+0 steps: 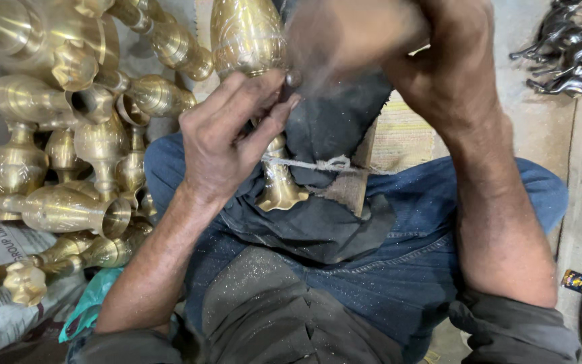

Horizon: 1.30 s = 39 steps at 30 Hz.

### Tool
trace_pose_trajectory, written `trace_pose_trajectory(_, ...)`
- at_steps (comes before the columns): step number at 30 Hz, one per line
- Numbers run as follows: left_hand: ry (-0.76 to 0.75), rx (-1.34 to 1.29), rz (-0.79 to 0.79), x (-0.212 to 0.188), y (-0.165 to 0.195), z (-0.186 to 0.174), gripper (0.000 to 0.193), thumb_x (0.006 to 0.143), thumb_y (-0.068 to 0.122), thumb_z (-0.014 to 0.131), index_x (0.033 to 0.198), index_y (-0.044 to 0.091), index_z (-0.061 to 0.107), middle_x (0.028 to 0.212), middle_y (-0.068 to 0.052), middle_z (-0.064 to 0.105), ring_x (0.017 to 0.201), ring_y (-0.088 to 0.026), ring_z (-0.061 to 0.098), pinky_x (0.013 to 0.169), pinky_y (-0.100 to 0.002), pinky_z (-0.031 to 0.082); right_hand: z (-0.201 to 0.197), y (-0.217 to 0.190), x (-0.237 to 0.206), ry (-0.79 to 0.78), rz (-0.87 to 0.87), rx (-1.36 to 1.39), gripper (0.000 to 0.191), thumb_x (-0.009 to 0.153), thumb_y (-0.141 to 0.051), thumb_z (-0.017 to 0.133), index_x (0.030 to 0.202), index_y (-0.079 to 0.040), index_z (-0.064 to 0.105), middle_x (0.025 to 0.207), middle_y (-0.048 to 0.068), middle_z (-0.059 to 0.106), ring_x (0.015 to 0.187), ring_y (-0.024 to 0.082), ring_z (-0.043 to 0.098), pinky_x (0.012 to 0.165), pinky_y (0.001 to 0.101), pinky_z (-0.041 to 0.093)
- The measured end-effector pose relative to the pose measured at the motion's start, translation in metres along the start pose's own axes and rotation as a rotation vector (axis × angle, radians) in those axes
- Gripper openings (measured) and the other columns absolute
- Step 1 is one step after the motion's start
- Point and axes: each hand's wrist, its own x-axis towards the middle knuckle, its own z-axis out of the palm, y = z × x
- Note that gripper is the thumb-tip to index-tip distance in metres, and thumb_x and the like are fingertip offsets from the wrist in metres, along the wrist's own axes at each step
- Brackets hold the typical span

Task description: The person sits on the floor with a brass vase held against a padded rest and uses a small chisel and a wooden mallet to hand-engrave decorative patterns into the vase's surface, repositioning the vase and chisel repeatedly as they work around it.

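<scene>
My left hand [227, 138] grips the narrow stem of an engraved brass vase [247, 37] that lies across my lap, its flared foot [281, 195] pointing toward me. My right hand [399, 40] is above the vase at the top of the view and is blurred; what it holds cannot be made out. A dark cloth [335, 125] covers a wooden block [351, 192] under the vase, bound with a knotted white string [331, 164].
A heap of similar brass vases [69, 135] lies to the left on newspaper [1, 246]. Dark metal horse figurines [567, 54] rest at the top right. My lap in blue jeans [399, 269] is dusted with metal filings. A teal plastic bag [89, 303] sits by my left elbow.
</scene>
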Motion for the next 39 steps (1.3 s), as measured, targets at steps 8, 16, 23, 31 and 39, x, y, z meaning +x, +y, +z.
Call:
trace_pose_trajectory(8, 0.007, 0.066, 0.024, 0.003, 0.000, 0.001, 0.027, 0.101, 0.012, 0.086, 0.119, 0.005, 0.067, 0.102, -0.004, 0.071, 0.091, -0.013, 0.074, 0.072, -0.025, 0.065, 0.015, 0.011, -0.011, 0.007, -0.020, -0.061, 0.037, 0.090, -0.002, 0.086, 0.119, -0.008, 0.063, 0.099, 0.010, 0.066, 0.090, 0.028, 0.069, 0.074, 0.0407, 0.052)
trace_pose_trajectory(16, 0.008, -0.023, 0.045, 0.007, -0.002, 0.003, 0.030, 0.101, 0.011, 0.085, 0.128, 0.006, 0.071, 0.095, -0.003, 0.070, 0.084, -0.011, 0.074, 0.069, -0.022, 0.065, 0.050, 0.035, -0.041, 0.164, 0.113, 0.474, 0.036, 0.103, 0.007, 0.070, 0.134, 0.004, 0.052, 0.120, 0.015, 0.063, 0.109, 0.025, 0.068, 0.087, 0.0350, 0.059)
trace_pose_trajectory(23, -0.039, 0.034, 0.031, 0.006, 0.000, -0.003, 0.032, 0.101, 0.011, 0.084, 0.130, 0.006, 0.069, 0.102, -0.005, 0.070, 0.091, -0.013, 0.074, 0.075, -0.025, 0.066, 0.050, 0.039, -0.039, 0.107, 0.156, 0.390, 0.031, 0.091, 0.011, 0.070, 0.119, 0.003, 0.059, 0.096, 0.014, 0.061, 0.083, 0.027, 0.063, 0.070, 0.0328, 0.052)
trace_pose_trajectory(31, -0.032, 0.037, 0.060, 0.000, -0.007, 0.003, 0.031, 0.105, 0.014, 0.085, 0.131, 0.009, 0.068, 0.103, -0.002, 0.072, 0.093, -0.012, 0.077, 0.078, -0.022, 0.069, 0.044, 0.034, -0.026, 0.119, 0.054, 0.365, 0.027, 0.096, 0.014, 0.068, 0.119, 0.001, 0.060, 0.095, 0.010, 0.064, 0.085, 0.023, 0.069, 0.075, 0.0321, 0.056)
trace_pose_trajectory(39, -0.101, 0.222, 0.149, -0.003, -0.014, 0.003, 0.037, 0.102, 0.031, 0.085, 0.125, 0.008, 0.067, 0.103, -0.005, 0.069, 0.082, -0.012, 0.071, 0.067, -0.023, 0.064, 0.032, 0.024, -0.016, 0.123, -0.055, 0.071, 0.020, 0.096, -0.002, 0.081, 0.110, -0.007, 0.067, 0.098, 0.007, 0.070, 0.087, 0.025, 0.070, 0.072, 0.0373, 0.053)
